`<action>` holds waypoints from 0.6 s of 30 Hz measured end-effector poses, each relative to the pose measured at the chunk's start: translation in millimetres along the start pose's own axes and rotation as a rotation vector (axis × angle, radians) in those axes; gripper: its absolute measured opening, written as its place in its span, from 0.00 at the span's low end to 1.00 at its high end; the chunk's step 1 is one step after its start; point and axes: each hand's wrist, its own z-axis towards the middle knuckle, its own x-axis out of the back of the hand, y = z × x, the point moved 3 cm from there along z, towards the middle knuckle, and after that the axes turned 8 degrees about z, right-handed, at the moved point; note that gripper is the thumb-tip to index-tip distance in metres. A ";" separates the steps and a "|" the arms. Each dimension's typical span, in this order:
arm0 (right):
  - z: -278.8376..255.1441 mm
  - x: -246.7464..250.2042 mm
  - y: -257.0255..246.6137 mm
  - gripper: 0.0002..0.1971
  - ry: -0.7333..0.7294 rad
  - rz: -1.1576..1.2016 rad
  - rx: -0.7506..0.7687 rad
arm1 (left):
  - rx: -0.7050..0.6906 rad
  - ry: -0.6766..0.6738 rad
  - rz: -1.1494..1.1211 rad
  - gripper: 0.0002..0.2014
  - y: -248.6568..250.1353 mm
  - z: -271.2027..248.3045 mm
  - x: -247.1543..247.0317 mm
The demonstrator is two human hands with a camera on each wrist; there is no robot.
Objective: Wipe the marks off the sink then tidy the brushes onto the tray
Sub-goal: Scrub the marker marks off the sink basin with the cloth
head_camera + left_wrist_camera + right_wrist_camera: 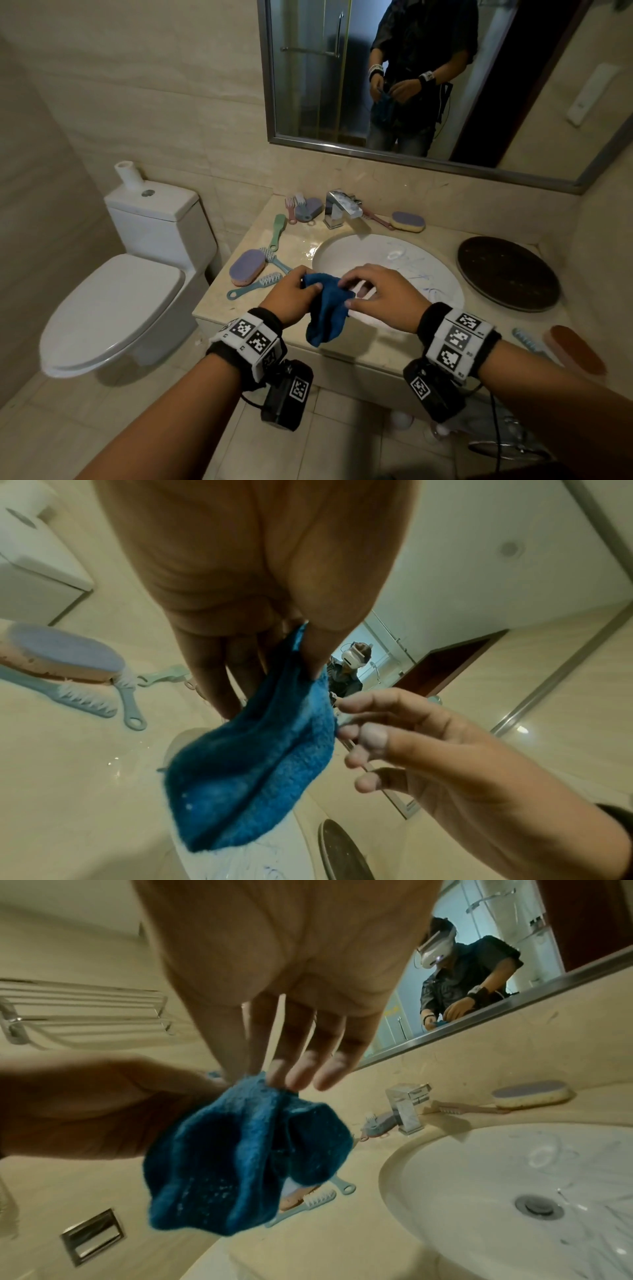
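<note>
The left hand point(289, 295) pinches a blue cloth point(325, 313) between thumb and fingers, most of the cloth hanging bunched below the grip; the right hand point(380, 296) meets the cloth from the other side, fingertips point(274, 1076) on its top edge, and whether they pinch it or only touch it I cannot tell; the other fingers stay loose and fairly straight. The sink point(442, 274) lies just beyond and to the right of the grip, under the right hand; blue scribbled marks point(419, 270) show across the basin, so by my judgement no wiping has taken effect yet and the cloth is only being readied.

The brushes are not yet tidied: several lie on the counter point(219, 301) just left of the grip, among them a purple-topped sponge brush point(247, 267) and pale toothbrush-like ones point(255, 286); more sit farther off, beyond the grip by the tap point(342, 207), and another sponge brush point(408, 221) right of the tap; one brown brush point(573, 347) lies far right. The dark round tray point(508, 272), well to the right of the grip past the sink, holds nothing that I can see. So both halves of the task appear to remain.
</note>
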 end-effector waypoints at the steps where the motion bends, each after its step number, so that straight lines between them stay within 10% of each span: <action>1: 0.4 -0.6 -1.1 0.22 -0.010 -0.047 0.009 | -0.005 -0.005 -0.019 0.07 2.4 -0.3 -1.0; 4: 1.2 -12.9 -0.9 0.33 -0.095 -0.070 -0.011 | -0.009 -0.027 -0.077 0.05 13.1 -2.5 -6.0; 12: 10.9 -25.1 14.9 0.07 -0.042 -0.035 -0.166 | 0.018 -0.137 -0.037 0.21 -0.2 -0.4 5.0; 18: 24.7 -37.0 13.0 0.15 0.114 0.106 -0.306 | -0.160 -0.159 0.232 0.32 -16.0 10.9 18.8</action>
